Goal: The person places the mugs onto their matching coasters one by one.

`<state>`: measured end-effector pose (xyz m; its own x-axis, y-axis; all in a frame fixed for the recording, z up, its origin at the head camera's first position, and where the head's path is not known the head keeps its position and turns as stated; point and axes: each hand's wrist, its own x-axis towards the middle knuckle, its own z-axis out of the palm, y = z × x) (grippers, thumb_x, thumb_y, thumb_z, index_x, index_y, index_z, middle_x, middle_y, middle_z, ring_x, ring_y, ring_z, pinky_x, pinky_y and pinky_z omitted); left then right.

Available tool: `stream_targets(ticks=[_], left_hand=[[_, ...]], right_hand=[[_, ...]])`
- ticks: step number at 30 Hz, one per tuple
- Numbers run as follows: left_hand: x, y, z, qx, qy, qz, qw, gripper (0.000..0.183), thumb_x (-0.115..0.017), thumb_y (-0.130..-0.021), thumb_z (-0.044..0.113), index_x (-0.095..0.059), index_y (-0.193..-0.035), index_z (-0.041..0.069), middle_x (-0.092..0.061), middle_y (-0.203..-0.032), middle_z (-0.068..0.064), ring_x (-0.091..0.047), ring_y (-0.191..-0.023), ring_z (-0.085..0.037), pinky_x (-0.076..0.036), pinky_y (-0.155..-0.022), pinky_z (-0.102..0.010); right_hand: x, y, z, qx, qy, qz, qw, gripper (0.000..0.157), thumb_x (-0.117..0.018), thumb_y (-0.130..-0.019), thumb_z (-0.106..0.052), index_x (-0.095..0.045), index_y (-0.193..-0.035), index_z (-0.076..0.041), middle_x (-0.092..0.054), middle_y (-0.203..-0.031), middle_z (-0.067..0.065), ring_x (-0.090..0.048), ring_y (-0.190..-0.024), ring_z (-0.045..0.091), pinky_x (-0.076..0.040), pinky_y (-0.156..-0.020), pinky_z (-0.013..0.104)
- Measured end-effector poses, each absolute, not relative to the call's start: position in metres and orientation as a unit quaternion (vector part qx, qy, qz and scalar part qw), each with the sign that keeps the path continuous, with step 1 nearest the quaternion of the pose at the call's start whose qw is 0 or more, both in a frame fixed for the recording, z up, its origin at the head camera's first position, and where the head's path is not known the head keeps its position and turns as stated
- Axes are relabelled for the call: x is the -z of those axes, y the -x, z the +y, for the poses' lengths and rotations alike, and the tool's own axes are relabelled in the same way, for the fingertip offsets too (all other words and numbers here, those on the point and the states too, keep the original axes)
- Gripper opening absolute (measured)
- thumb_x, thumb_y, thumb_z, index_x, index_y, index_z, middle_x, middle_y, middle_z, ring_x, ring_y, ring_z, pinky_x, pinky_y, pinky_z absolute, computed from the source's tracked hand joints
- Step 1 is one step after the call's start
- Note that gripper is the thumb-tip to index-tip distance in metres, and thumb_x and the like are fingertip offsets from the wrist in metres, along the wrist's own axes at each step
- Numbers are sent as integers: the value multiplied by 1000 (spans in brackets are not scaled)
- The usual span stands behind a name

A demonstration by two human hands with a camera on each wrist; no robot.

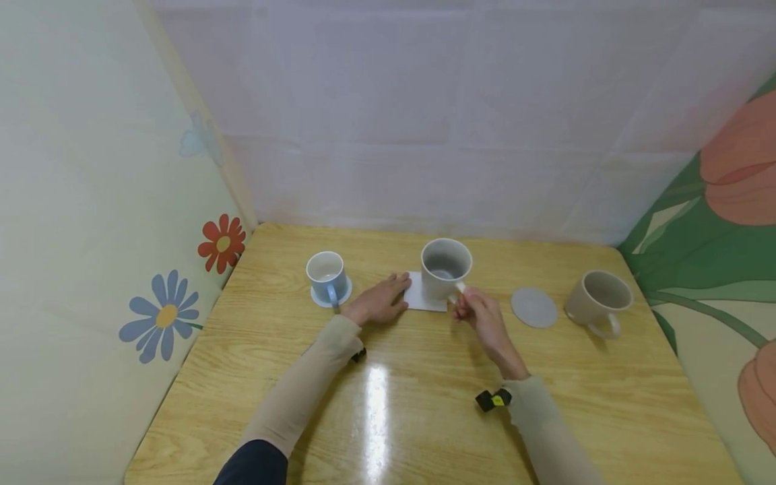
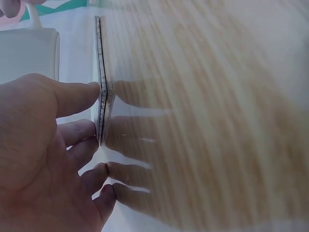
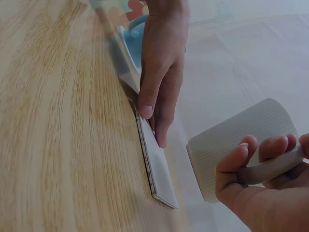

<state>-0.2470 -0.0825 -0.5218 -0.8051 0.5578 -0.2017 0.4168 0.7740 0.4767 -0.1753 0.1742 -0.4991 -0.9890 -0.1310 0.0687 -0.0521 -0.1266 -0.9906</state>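
Note:
My right hand [image 1: 481,320] grips the handle of a pale grey ribbed mug [image 3: 241,137], thumb and fingers curled round it. In the right wrist view, a gap shows between the mug's base and the white square coaster [image 3: 159,166]. The mug [image 1: 444,273] overlaps that coaster [image 1: 418,296] in the head view. At the coaster's left side rests my left hand [image 1: 380,301], its fingers fairly straight. The left thumb [image 2: 79,96] touches the near edge, and other fingertips reach the coaster's end and the tabletop. The coaster's edge shows a dark line between pale layers.
To the left, a small light blue mug [image 1: 327,273] stands on a round pale blue coaster [image 1: 320,300]. A round grey coaster [image 1: 534,308] lies right of my right hand, with a beige-grey mug [image 1: 591,300] beyond it. A white cloth [image 1: 394,135] hangs behind the wooden table [image 1: 291,397].

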Motion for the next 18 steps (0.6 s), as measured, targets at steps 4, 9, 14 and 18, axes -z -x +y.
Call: stream_targets(ticks=[4,9,14,18], left_hand=[[524,248,-83,-214,-262,926,165,65,-51,-113,31,-27,-170,12,-17,-179,-4,-13,-167,-31,-14,-137,-47],[526,248,-84,-225,-258,925,163,65,-52,-113,32,-27,-170,14,-17,-179,-3,-13,-167,-31,-15,-136,-48],[527,249,-85,-235,-255,925,157,66,-55,-112,31,-30,-170,13,-19,-179,-4,-15,-167,-31,-18,-136,-50],[530,249,-86,-239,-256,925,150,66,-57,-111,30,-31,-169,13,-22,-178,-4,-17,-166,-33,-19,-135,-51]], right_hand=[[499,176,173,748,68,660,29,38,-35,-115,-12,-52,-85,1,-54,-80,3,-58,-77,16,-58,-74,25],[500,177,171,749,73,658,31,38,-35,-116,-12,-52,-85,3,-54,-81,4,-60,-78,18,-59,-74,26],[504,179,168,748,78,658,36,37,-36,-115,-11,-53,-85,1,-53,-80,4,-60,-77,16,-59,-75,26],[509,180,165,751,79,654,39,37,-36,-115,-11,-52,-84,2,-53,-80,4,-60,-77,16,-59,-74,26]])
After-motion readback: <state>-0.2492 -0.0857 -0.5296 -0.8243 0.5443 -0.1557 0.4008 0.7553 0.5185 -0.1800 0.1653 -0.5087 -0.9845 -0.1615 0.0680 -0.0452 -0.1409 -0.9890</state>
